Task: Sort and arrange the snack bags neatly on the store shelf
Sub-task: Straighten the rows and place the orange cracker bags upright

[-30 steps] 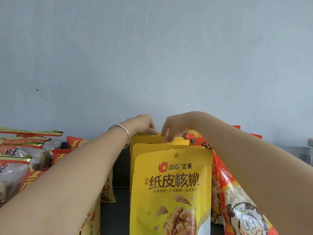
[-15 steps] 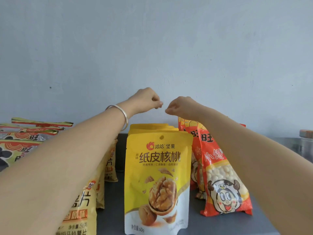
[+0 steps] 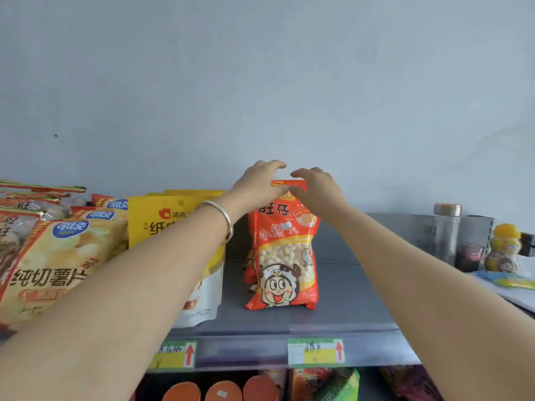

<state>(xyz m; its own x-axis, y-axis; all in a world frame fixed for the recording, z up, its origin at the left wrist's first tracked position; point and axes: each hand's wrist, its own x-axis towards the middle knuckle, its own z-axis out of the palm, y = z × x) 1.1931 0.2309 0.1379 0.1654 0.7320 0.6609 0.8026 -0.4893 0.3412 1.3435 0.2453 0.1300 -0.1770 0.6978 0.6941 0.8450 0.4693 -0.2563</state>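
1. Reaching to the middle of the frame, both hands meet at the top edge of the red bag, which stands upright on the grey shelf.
2. The left hand, with a bracelet on its wrist, arches its fingers over the top seal of the bag. I cannot tell whether they really pinch it.
3. The right hand covers the top right corner of the bag, and its fingers seem curled round the seal, so it holds the bag there.
4. The red bag stands a little apart from the yellow bags on its left. More red packets are behind it, mostly hidden. The chip bags fill the left edge of the frame.
5. To my judgement, the step in hand is to straighten this row of red bags, after the yellow row beside it.
6. The next move probably calls for a light pull at the top, so that the bag stands square and faces front, roughly above the price label on the right.
7. The bag is soft and full of small pieces, so it can lean or fall when released. The bottle at the right is well apart and is no obstacle.
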